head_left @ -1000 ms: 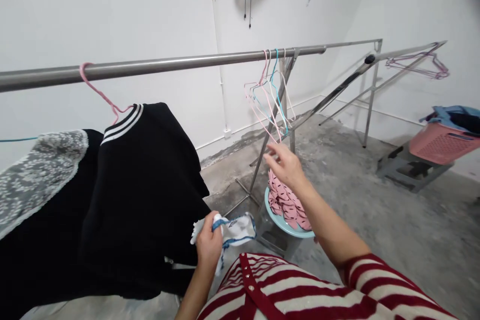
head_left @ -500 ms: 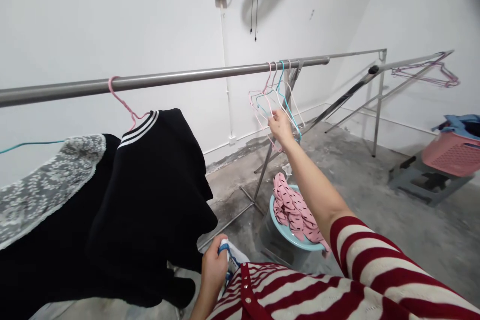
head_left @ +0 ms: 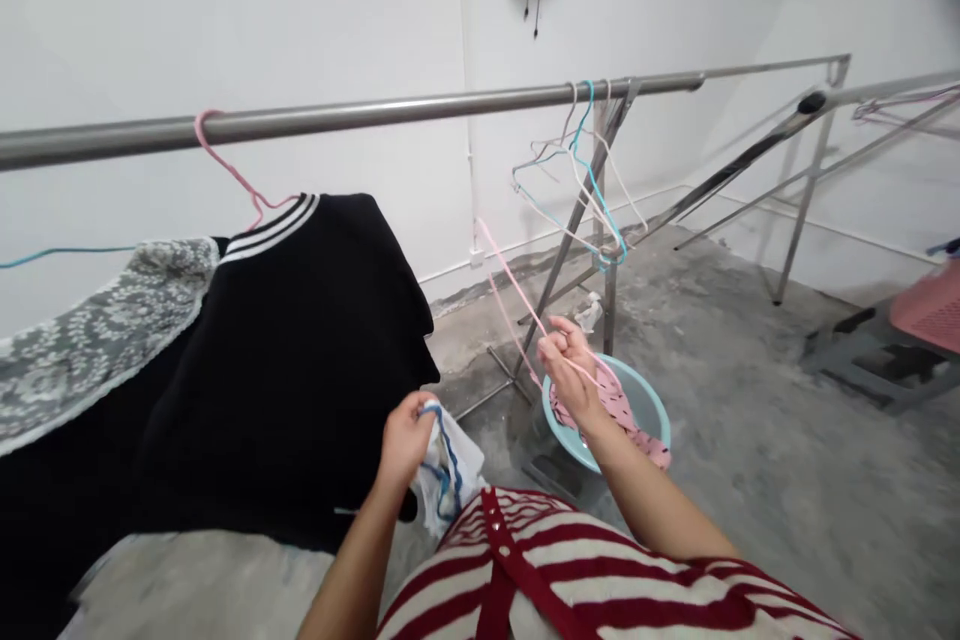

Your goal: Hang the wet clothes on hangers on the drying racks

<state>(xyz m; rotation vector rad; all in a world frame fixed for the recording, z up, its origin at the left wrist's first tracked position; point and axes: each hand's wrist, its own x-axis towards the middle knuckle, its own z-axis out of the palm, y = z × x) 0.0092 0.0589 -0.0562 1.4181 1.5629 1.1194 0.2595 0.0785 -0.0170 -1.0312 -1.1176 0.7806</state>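
Note:
My right hand (head_left: 570, 370) is closed around a pink clothes hanger (head_left: 512, 272), off the rail and in front of the light blue basin (head_left: 660, 410). Pink cloth with dark marks (head_left: 615, 405) lies in that basin and hangs over its rim. Low in front of my body, my left hand (head_left: 405, 440) grips a white garment with blue trim (head_left: 454, 465), bunched so that its kind cannot be made out. Just left of it hangs a black top with a striped collar (head_left: 322, 360) on another pink hanger (head_left: 238, 175).
A metal rail (head_left: 390, 110) runs across the view. Several hangers (head_left: 589, 170) hang near its leg (head_left: 570, 230). A grey lace-patterned garment (head_left: 120, 320) hangs at far left. To the right, a pink basket (head_left: 930, 305) stands on a grey stool (head_left: 862, 350).
My right hand has taken the pink hanger off the rail and drawn it down towards me. My left hand has risen slightly with the white garment, more of which now shows.

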